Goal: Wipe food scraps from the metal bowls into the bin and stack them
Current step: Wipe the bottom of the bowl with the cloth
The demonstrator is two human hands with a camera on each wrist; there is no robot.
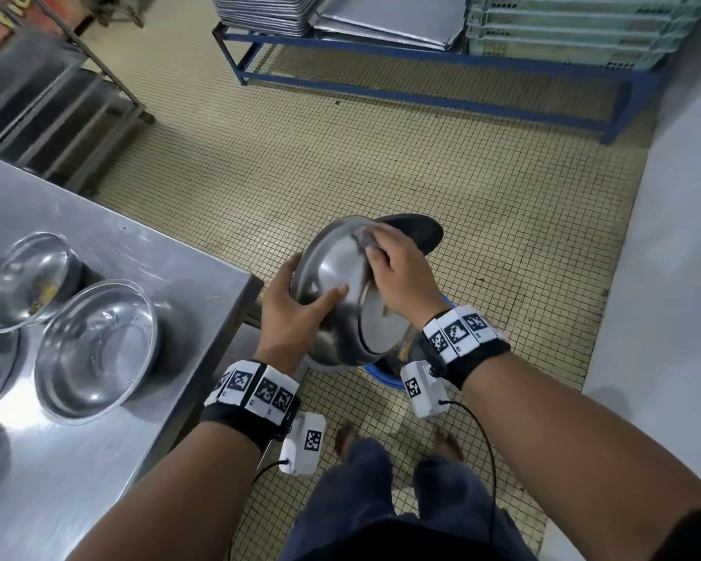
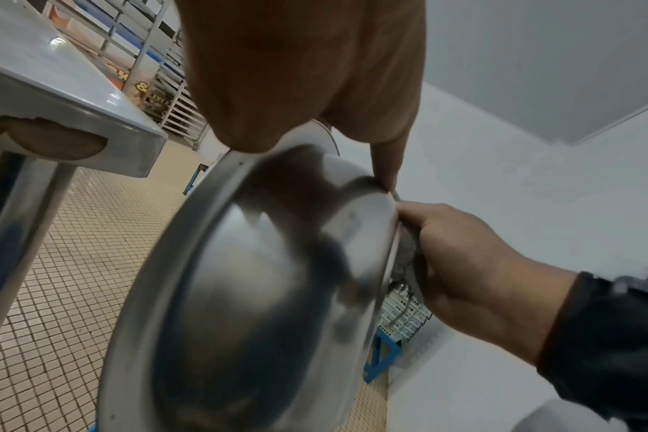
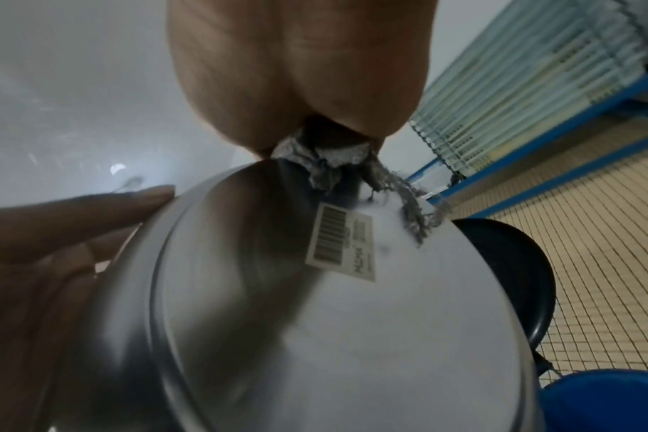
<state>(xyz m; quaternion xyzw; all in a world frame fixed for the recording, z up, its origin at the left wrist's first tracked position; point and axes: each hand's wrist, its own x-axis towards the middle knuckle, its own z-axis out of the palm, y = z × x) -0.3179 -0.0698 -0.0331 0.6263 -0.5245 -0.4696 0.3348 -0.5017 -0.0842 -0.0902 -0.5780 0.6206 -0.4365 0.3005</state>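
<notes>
From the head view, the left hand gripped a tilted metal bowl over the blue bin, beside the steel table. In the left wrist view, the right hand clutched a grey cloth at its rim. In the right wrist view, a barcode sticker marked the bowl's base.

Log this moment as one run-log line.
left hand: holds bowl tilted over blue bin | right hand: grips rag at bowl rim | table: two bowls wait

Dim even indoor light, soft glare on steel, wrist views blurred, perhaps motion, edges bowed
</notes>
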